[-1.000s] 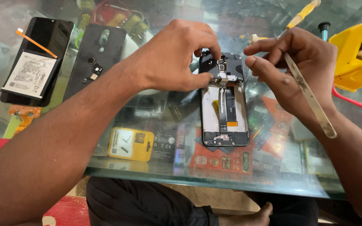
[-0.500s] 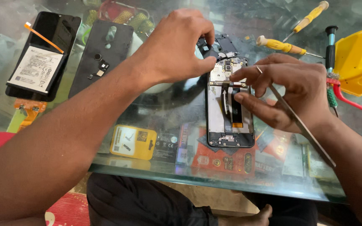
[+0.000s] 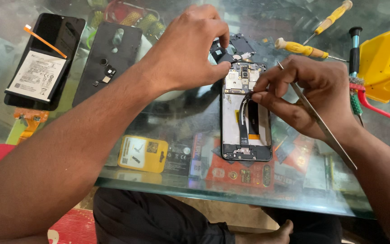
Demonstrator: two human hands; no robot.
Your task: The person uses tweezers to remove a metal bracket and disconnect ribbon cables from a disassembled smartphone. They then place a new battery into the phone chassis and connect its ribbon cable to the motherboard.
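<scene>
An opened phone frame (image 3: 246, 115) lies on the glass table, its circuit board at the top and a flex cable down the middle. My left hand (image 3: 190, 45) pinches a small black plastic cover (image 3: 231, 49) just above the frame's upper left corner. My right hand (image 3: 308, 92) holds long metal tweezers (image 3: 321, 124) along the palm, while its fingertips press on the flex cable connector near the board.
A black phone back cover (image 3: 107, 58), a screen panel with a white battery (image 3: 37, 74) on it, two yellow-handled screwdrivers (image 3: 301, 49), a dark screwdriver (image 3: 354, 49) and a yellow tool holder (image 3: 382, 63) lie around. Packaged parts show under the glass. Table edge runs near my legs.
My right hand has moved from beside the frame onto its middle, fingertips now on the flex cable. My left hand lifted the black cover up off the frame's top.
</scene>
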